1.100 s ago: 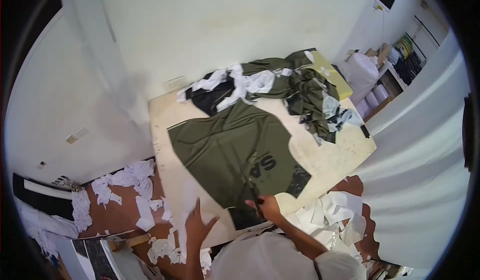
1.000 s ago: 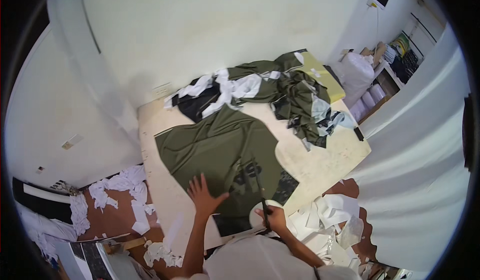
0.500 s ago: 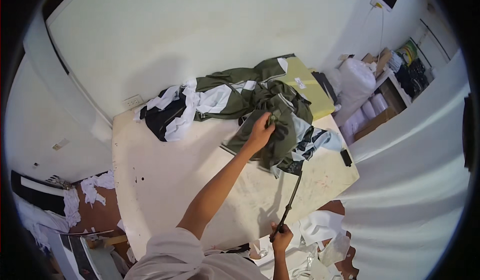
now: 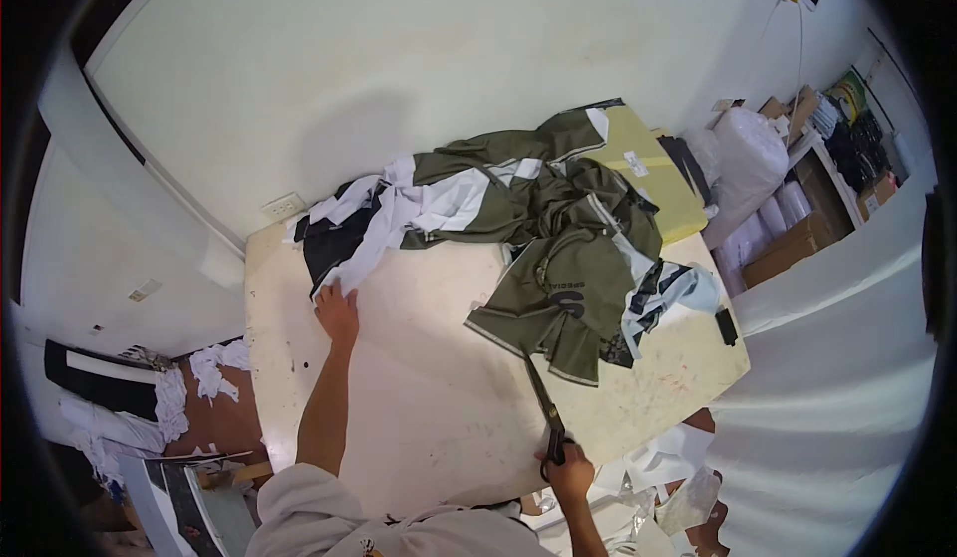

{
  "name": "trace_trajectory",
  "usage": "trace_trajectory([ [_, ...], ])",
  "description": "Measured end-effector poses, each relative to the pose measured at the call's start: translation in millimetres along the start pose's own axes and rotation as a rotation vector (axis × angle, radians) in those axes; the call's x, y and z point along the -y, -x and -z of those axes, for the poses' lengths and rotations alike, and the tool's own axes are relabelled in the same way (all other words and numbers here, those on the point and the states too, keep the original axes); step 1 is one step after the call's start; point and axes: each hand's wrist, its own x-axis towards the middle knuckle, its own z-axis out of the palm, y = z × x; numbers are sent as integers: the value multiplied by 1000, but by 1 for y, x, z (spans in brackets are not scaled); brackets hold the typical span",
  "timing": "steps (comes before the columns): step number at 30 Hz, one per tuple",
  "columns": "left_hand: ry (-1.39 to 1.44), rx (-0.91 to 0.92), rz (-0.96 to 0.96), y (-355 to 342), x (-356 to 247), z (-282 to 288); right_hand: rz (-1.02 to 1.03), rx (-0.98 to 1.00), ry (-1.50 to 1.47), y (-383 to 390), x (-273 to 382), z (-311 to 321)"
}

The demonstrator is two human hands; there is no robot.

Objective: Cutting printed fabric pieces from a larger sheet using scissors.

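My left hand (image 4: pixel 337 314) reaches to the lower end of a white cloth piece (image 4: pixel 361 258), its fingertips on the edge. Its fingers look stretched and a little apart. Beside that piece lies a black cloth piece (image 4: pixel 331 242). In my right hand (image 4: pixel 570 473) is a pair of scissors (image 4: pixel 547 410) with black handles, held near the table's front edge. Its blades point away from me, their tips by the lower hem of an olive green garment (image 4: pixel 558 293) with dark print. The garment lies crumpled, and light blue and patterned fabric (image 4: pixel 643 303) shows at its right.
All this lies on a pale worn table (image 4: pixel 419 408) against a white wall. A yellow package (image 4: pixel 648 173) stands at the back right, and a small black object (image 4: pixel 726 328) near the right edge. Paper and plastic scraps (image 4: pixel 663 467) litter the floor; a white curtain (image 4: pixel 827 388) hangs at right.
My left hand has let go of the olive garment, which now lies spread flatter, and has moved left to the white cloth. My view has shifted slightly. The scissors remain in my right hand.
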Motion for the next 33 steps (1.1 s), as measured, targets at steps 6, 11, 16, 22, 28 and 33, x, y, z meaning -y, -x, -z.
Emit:
trace_trajectory([
  [6,99,10,-261,78,56,63,15,110,96,-11,10,-6],
  [11,99,-72,-376,167,51,160,122,233,291,-5,62,28],
  [16,214,-133,-409,220,39,272,587,261,-262,7,172,17],
  [22,600,-373,-129,230,74,381,1080,363,-92,22,253,-37],
  [28,635,-174,141,197,137,480,696,342,-748,-24,262,97],
  [33,1198,-55,-58,161,143,474,767,-66,-830,-50,303,149],
])
